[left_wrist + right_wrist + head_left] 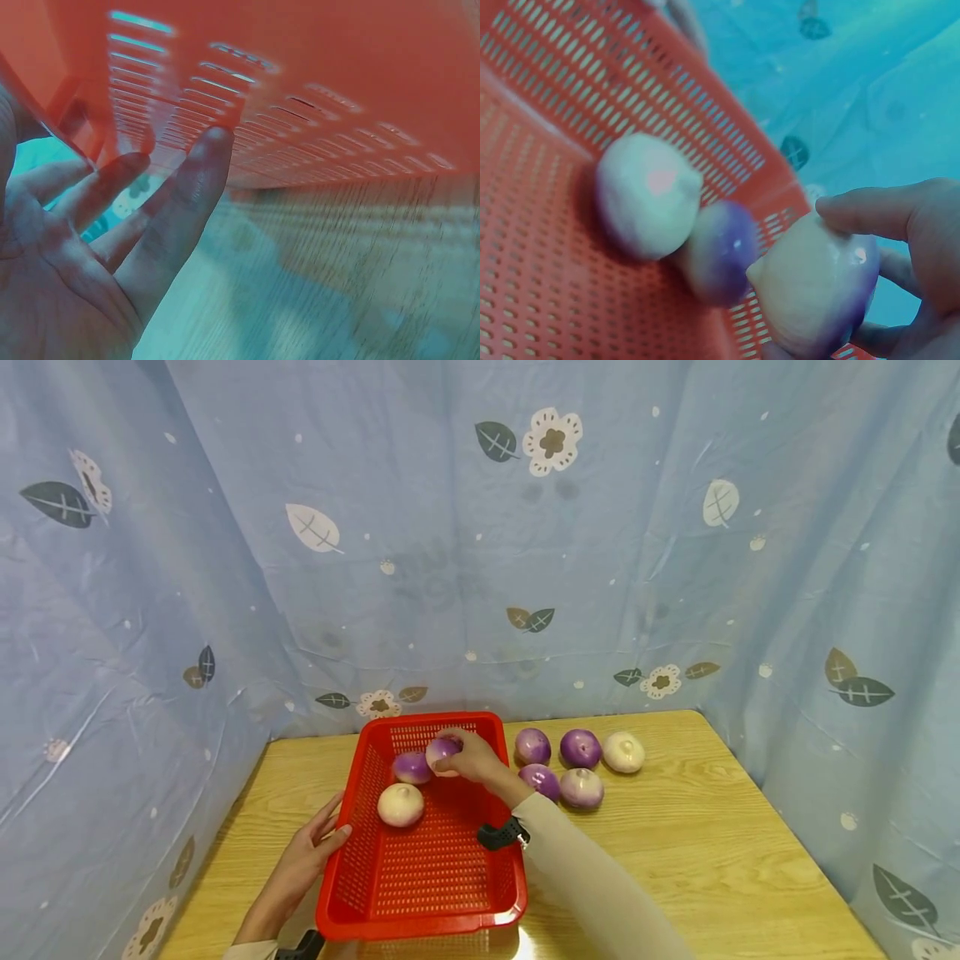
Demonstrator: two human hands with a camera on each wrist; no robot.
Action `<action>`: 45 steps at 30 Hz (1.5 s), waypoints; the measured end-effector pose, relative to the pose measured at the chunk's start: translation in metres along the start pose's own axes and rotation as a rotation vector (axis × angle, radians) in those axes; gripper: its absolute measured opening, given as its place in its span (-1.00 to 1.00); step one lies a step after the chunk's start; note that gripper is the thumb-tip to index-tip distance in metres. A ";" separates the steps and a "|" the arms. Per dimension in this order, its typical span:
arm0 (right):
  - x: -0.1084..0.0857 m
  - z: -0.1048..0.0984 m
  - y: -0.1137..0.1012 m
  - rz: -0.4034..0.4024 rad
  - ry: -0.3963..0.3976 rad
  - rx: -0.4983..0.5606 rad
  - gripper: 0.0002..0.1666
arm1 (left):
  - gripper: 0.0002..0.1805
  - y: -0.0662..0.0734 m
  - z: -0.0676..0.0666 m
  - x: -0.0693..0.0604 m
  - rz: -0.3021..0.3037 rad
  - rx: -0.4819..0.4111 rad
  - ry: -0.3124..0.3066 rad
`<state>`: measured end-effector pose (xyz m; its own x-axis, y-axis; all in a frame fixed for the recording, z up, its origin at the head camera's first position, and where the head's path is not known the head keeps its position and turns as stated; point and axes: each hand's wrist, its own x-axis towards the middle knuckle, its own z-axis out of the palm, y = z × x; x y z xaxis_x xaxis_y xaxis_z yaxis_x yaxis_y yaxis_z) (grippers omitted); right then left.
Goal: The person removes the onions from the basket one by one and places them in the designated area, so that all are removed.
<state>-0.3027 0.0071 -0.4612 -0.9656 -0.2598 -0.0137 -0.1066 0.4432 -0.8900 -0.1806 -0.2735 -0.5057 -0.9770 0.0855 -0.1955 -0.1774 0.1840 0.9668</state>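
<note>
A red plastic basket [420,860] with slotted walls stands on the table. My left hand [303,860] holds its left side, the thumb at the rim and the fingers [199,176] against the outer wall in the left wrist view. In my right hand [472,758] is a purple-and-white turnip [810,289], gripped between thumb and fingers inside the basket near its far end. Beside it lies a purple turnip [412,767], and closer to me a mostly white turnip [401,805] rests on the basket floor. The right wrist view shows the held turnip's pale pointed end towards the other two.
To the basket's right, several turnips sit in a group on the wooden table [697,827], among them a dark purple turnip [581,749] and a whitish turnip [624,752]. A blue patterned curtain [450,527] encloses the table's back and sides.
</note>
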 end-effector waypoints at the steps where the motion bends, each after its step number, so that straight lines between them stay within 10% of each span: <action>1: -0.002 -0.002 -0.003 -0.007 -0.001 0.007 -0.38 | -0.24 0.000 0.000 0.000 -0.001 -0.001 0.001; 23: -0.052 -0.034 -0.040 -0.141 -0.048 0.094 -0.38 | -0.25 -0.003 -0.001 0.001 0.010 -0.004 0.001; 45: -0.093 -0.062 -0.025 -0.153 0.030 0.156 -0.36 | -0.24 -0.004 -0.001 -0.001 0.031 0.003 -0.007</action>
<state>-0.2246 0.0736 -0.4089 -0.9477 -0.2874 0.1388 -0.2172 0.2621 -0.9403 -0.1792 -0.2749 -0.5095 -0.9811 0.0985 -0.1667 -0.1466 0.1845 0.9718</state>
